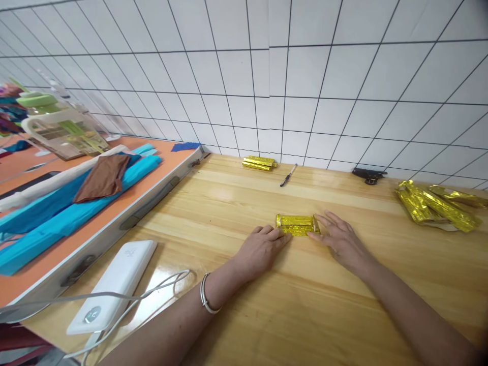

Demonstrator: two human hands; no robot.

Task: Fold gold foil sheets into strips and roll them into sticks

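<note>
A flat, folded piece of shiny gold foil (296,224) lies on the wooden table in front of me. My left hand (263,246) is at its lower left corner, fingers curled together and thumb pressed along the near edge. At the opposite end, my right hand (339,239) has its fingers spread, with thumb and fingertips touching the foil's right end. The underside of the foil is hidden.
Behind lie a gold foil bundle (259,163), a pen (288,175) and a black clip-like object (369,175). More gold foil strips (436,206) sit at right. A white power bank (114,284) with cable (145,295) and blue crepe-like rolls (76,213) are at left.
</note>
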